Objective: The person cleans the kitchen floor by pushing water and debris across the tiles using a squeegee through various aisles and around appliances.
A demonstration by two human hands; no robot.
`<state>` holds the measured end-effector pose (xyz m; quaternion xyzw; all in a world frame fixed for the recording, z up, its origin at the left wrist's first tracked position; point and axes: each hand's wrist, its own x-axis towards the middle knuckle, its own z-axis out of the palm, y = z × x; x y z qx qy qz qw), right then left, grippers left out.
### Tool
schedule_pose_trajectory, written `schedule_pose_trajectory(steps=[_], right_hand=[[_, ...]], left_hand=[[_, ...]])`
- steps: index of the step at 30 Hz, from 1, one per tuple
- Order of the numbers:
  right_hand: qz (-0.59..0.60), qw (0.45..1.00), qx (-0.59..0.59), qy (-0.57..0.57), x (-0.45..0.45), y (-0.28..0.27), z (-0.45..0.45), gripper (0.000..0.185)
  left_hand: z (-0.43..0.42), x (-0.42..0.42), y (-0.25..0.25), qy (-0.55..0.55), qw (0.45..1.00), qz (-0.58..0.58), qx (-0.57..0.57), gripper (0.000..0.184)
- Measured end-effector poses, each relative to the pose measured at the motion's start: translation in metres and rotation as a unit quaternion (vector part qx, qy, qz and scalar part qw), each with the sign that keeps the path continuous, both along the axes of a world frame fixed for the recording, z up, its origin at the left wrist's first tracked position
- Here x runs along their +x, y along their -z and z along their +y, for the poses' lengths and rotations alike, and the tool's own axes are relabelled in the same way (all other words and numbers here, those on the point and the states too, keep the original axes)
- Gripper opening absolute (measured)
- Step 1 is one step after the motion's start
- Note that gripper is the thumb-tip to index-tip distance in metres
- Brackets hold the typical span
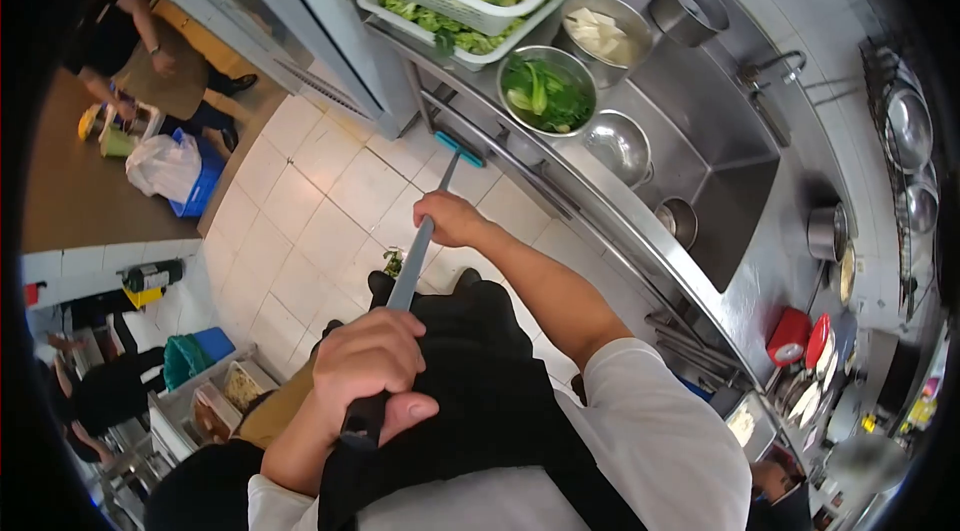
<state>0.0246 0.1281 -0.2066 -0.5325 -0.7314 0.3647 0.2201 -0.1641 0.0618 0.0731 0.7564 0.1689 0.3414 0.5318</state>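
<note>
While you stand left of the sink (740, 206), your left hand (370, 361) is closed round the pole (408, 276), near its black end. Your right hand (452, 221) wraps it further along; both grips firmly shut. Pole slants down and away, left of the sink. Green scraps (393, 261) on the floor (300, 261) by your shoes (467, 277), same side. Teal head (460, 149) is low, near the rails (545, 186) left of the sink; can't tell if it touches the tiles. Pot (680, 221) sits in the sink, strainer (617, 146) at its left. Past those, greens bowl (545, 91), then tofu bowl (605, 36). Broccoli baskets (490, 11), stacked, beyond the sink's far left. Well left of the sink: another person (163, 71) by a blue crate (195, 191).
</note>
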Motion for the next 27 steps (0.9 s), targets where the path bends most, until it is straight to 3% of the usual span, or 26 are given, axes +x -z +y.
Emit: schedule_pose_trajectory(steps=[2, 6, 10, 12, 18, 24, 26, 27], right_hand=[[-0.012, 1.000, -0.010, -0.014, 0.002, 0.002, 0.016, 0.011], [0.016, 1.000, -0.009, 0.014, -0.021, 0.077, 0.032, 0.014], [0.152, 0.986, 0.007, -0.063, -0.086, 0.108, 0.001, 0.011], [0.171, 0.981, -0.073, -0.055, -0.109, 0.071, -0.014, 0.008], [0.131, 0.984, -0.067, -0.101, -0.135, -0.003, -0.027, 0.012], [0.141, 0.988, -0.047, -0.053, -0.086, -0.022, -0.058, 0.011], [0.127, 0.990, -0.001, 0.059, -0.069, -0.013, -0.075, 0.006], [0.126, 0.990, -0.001, 0.061, -0.064, -0.006, -0.082, 0.006]], left_hand=[[0.011, -0.004, 0.012, -0.023, 1.000, 0.002, -0.008, 0.035], [0.022, -0.021, 0.040, -0.096, 0.994, 0.024, -0.040, 0.025], [0.012, -0.034, 0.028, -0.163, 0.982, 0.062, -0.070, 0.029], [0.004, -0.045, 0.011, -0.138, 0.985, 0.079, -0.066, 0.032], [-0.024, -0.047, -0.043, -0.213, 0.975, 0.009, -0.066, 0.041], [-0.039, -0.054, -0.058, -0.143, 0.987, 0.017, -0.076, 0.040], [-0.041, -0.049, -0.046, -0.168, 0.982, 0.045, -0.072, 0.037], [-0.041, -0.048, -0.036, -0.174, 0.981, 0.046, -0.076, 0.034]])
